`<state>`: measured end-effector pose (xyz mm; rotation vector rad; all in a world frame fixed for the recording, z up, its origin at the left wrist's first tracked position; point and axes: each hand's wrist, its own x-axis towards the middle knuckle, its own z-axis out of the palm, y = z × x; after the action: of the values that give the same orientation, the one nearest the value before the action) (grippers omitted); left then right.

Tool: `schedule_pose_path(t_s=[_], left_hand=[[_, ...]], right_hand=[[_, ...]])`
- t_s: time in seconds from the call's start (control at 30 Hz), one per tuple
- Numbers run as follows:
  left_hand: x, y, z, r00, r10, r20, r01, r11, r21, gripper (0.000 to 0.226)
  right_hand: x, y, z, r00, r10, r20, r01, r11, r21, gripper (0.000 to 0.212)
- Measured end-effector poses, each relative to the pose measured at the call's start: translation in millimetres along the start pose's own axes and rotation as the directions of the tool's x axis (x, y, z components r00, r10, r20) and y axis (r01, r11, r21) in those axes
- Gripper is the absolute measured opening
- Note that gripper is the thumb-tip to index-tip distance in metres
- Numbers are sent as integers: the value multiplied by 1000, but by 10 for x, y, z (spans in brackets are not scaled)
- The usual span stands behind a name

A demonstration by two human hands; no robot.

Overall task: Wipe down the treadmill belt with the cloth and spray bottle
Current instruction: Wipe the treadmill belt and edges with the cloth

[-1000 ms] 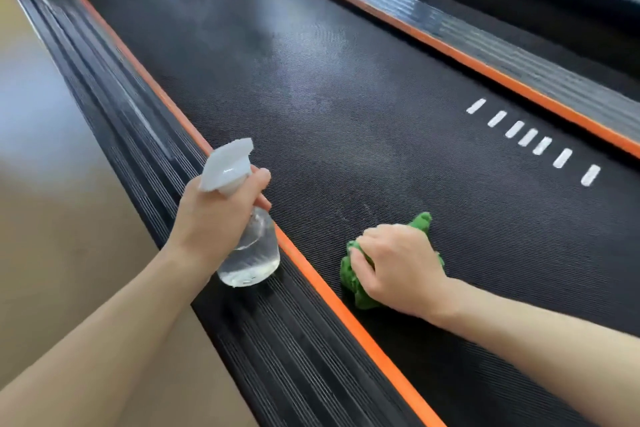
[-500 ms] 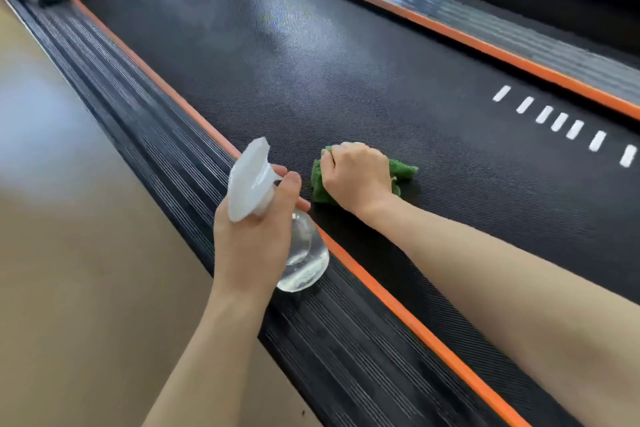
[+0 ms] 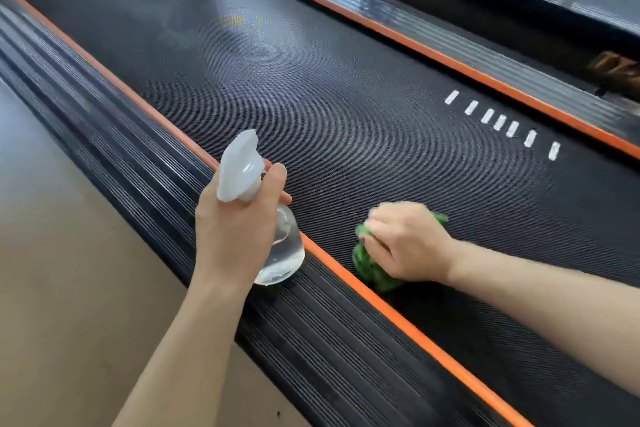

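One hand rubs, one hand waits.
The right hand (image 3: pixel 408 243) bunches the cloth (image 3: pixel 370 269) on the belt (image 3: pixel 311 97) near its orange edge; the left hand's (image 3: pixel 235 229) fingers wrap the bottle (image 3: pixel 282 253), ready to spray.

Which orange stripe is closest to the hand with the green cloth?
The near orange stripe, running between the spray bottle and the right hand on the green cloth. The far orange stripe lies across the belt.

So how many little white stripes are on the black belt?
7. The white stripes run in one slanted row on the belt near the far orange edge. None looks hidden.
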<state>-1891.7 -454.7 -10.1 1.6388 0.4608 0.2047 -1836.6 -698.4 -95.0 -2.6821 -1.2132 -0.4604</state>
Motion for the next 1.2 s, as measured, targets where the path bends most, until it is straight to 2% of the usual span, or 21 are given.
schedule_pose_path(t_s=[0.07, 0.13, 0.17, 0.2, 0.27, 0.33, 0.53, 0.6, 0.67, 0.7, 0.73, 0.77, 0.8, 0.83, 0.87, 0.9, 0.97, 1.0, 1.07, 1.13, 1.2], left_hand=[[-7, -15, 21, 1000, 9, 1, -9, 1000, 20, 16], [-19, -19, 54, 1000, 9, 5, -9, 999, 41, 15], [-17, -16, 70, 1000, 7, 0, -7, 999, 49, 16], [-12, -16, 70, 1000, 2, -4, -2, 998, 57, 16], [-13, -3, 82, 1000, -8, -3, 9, 997, 71, 17], [-3, 20, 80, 1000, -14, -12, 15, 998, 66, 18], [-26, 59, 79, 1000, -10, -5, 11, 997, 81, 19], [-47, 65, 84, 1000, 1, 4, -2, 995, 97, 20], [-63, 61, 96, 1000, 14, 11, -16, 994, 112, 21], [-72, 59, 101, 1000, 14, 15, -16, 993, 114, 21], [-87, 63, 109, 1000, 9, 23, -11, 993, 115, 20], [-92, 59, 110, 1000, 3, 28, -6, 994, 110, 19], [-98, 59, 99, 1000, 0, 31, -3, 995, 104, 19], [-102, 49, 93, 999, -3, 33, 0, 995, 96, 18], [-110, 58, 79, 999, -3, 32, 0, 996, 86, 17], [-115, 56, 66, 999, -5, 32, 3, 997, 80, 17], [-117, 50, 51, 999, -12, 30, 9, 997, 80, 16], [-124, 50, 51, 999, -16, 34, 14, 997, 81, 16], [-144, 43, 70, 999, -11, 50, 6, 996, 88, 17], [-156, 34, 82, 997, 11, 72, -19, 994, 111, 18], [-166, 39, 88, 996, 15, 93, -25, 993, 113, 18]], right_hand=[[357, 295, 140, 955, 281, -97, -291, 950, -111, 38], [671, 477, 229, 750, 645, -149, -662, 733, -159, 39], [781, 504, 275, 658, 739, -146, -752, 633, -185, 41], [844, 493, 300, 612, 780, -132, -787, 584, -196, 42], [827, 459, 254, 608, 788, -98, -791, 590, -164, 43], [678, 393, 199, 667, 741, -77, -745, 658, -110, 42], [-126, -172, -231, 726, 659, 196, -637, 752, -168, 37], [-310, -296, -363, 713, 634, 300, -611, 771, -177, 40], [-234, -235, -493, 677, 635, 373, -673, 739, -36, 43], [-105, -172, -572, 648, 660, 381, -738, 667, 101, 44], [28, -81, -659, 595, 695, 404, -804, 515, 298, 43], [145, 24, -743, 548, 692, 470, -796, 258, 548, 41], [242, 88, -833, 528, 652, 545, -670, -75, 739, 36], [281, 140, -841, 520, 624, 584, -532, -298, 792, 33], [293, 186, -820, 513, 628, 586, -518, -318, 794, 35], [278, 193, -780, 467, 682, 563, -650, -168, 741, 41], [173, 212, -645, 403, 857, 321, -893, 291, 344, 35], [128, 176, -618, 425, 892, 153, -895, 389, 217, 26], [97, 22, -656, 481, 877, -12, -824, 457, 335, 17], [95, -172, -638, 566, 824, -37, -744, 529, 407, 22], [111, -343, -589, 704, 710, -24, -690, 692, 211, 42]])
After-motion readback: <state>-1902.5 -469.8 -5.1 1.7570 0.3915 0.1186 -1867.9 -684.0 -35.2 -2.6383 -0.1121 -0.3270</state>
